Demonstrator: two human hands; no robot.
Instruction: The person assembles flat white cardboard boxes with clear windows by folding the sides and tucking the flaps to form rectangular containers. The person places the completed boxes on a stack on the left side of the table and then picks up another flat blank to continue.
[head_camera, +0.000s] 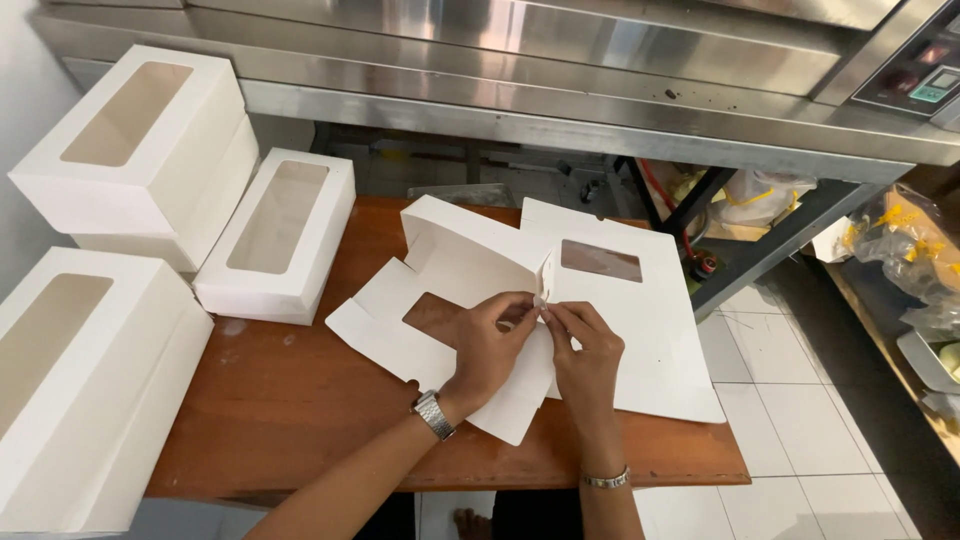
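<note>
Head view: both hands (540, 345) pinching unfolded box blank (470, 290), finished window boxes (275, 235) leftward

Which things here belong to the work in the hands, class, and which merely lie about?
In hand:
- left hand and right hand, pinching a flap
- unfolded white window box
- flat box blank beneath
- finished window boxes
- wooden table

Lying about:
- steel oven
- plastic bags

Left hand (487, 343) and right hand (585, 350) meet at centre, fingers (520, 303) pinched together, wrists angled inward.
</note>
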